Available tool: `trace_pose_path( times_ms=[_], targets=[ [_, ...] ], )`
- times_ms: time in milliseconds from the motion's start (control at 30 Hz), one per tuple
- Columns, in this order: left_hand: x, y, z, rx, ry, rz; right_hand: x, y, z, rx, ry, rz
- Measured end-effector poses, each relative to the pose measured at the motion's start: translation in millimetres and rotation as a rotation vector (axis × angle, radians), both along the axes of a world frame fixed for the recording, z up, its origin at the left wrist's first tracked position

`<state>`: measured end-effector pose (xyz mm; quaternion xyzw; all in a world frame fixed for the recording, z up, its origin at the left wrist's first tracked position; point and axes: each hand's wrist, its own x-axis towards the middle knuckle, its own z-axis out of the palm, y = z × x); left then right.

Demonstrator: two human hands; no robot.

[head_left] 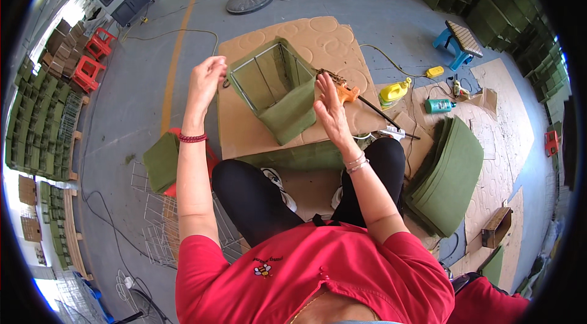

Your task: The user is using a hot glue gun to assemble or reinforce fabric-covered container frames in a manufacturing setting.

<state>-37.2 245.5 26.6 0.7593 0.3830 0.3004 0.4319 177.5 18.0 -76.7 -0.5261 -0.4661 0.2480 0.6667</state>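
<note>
A box of green felt-like cloth over a wire frame (284,117) stands before me, its open top showing the metal wires inside. Beside its left edge is my left hand (208,76), fingers bent in together; whatever they may pinch is too small to make out. My right hand (330,107) lies along the box's right side with fingers stretched out, holding nothing. Just past that hand lies an orange-handled tool (348,93), and a long black rod (380,111) extends from near it. A white tool (391,132) sits by my right knee.
Cardboard (354,49) covers the work surface. Stacked green cloth sheets (449,177) lie at right, near a yellow jug (394,93) and a green bottle (439,106). Bare wire frames (165,226) stand at left beside more green cloth (160,162). A blue-legged stool (455,43) stands far right.
</note>
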Motion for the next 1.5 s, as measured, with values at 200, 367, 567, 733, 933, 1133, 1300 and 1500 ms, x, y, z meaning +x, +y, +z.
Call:
trace_pose_path(
  times_ms=[200, 367, 567, 733, 933, 1133, 1300, 1500],
  targets=[
    [5, -38, -55, -0.447, -0.407, 0.097, -33, 1, -11, -0.121, -0.351, -0.115],
    [0, -63, -49, -0.411, -0.541, 0.023, -18, 21, -1, -0.078, -0.274, -0.095],
    [-9, -95, -59, -0.487, -0.539, 0.013, 6, 35, 9, -0.088, -0.274, -0.074],
    [-7, -104, -72, -0.338, -0.473, 0.014, 13, 39, 23, -0.137, -0.237, -0.017],
    [-5, -94, -81, -0.232, -0.382, 0.018, 19, 51, 20, -0.139, -0.111, -0.017],
    [0, -105, -64, 0.171, -0.463, 0.238, 34, 53, 14, -0.094, -0.058, -0.01],
    [-6, -116, -39, 0.521, -0.403, 0.212, 100, 26, 13, -0.67, -0.642, -0.103],
    [10, -126, -38, 0.862, -0.346, 0.147, 132, 33, -68, -1.139, -0.377, -0.087]
  ],
)
